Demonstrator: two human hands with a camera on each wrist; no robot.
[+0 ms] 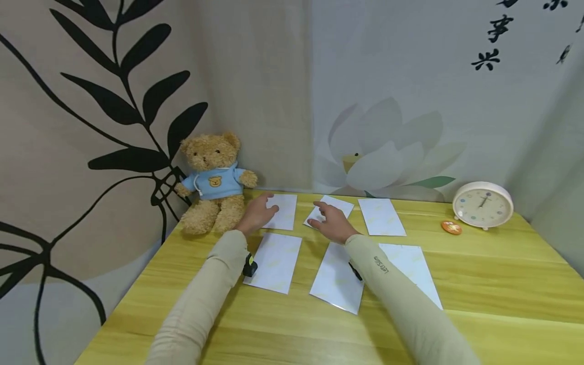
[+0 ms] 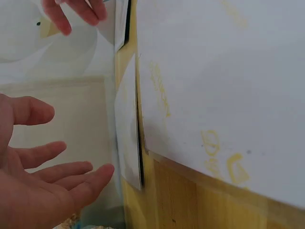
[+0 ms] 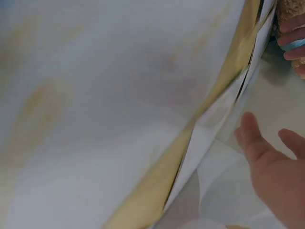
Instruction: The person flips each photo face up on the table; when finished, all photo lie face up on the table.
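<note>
Several white sheets with faint yellow marks lie in two rows on the wooden table. My left hand (image 1: 255, 215) overlaps the edge of the back-left sheet (image 1: 285, 213), its fingers spread and holding nothing. Over the back-middle sheet (image 1: 341, 205), which lies askew, is my right hand (image 1: 336, 224), with loosely extended fingers and nothing in its grasp. Both wrist views show the left hand (image 2: 43, 186) and right hand (image 3: 274, 176) apart from the sheets. Below the forearms lie the front-left sheet (image 1: 276, 261) and front-middle sheet (image 1: 335, 281), the latter partly hidden by the right sleeve.
A teddy bear (image 1: 216, 182) in a blue top sits at the back left, close by the left hand. To the right lie a back-right sheet (image 1: 382, 217) and front-right sheet (image 1: 412, 266). A round white clock (image 1: 482, 205) stands behind a small orange oval item (image 1: 451, 227).
</note>
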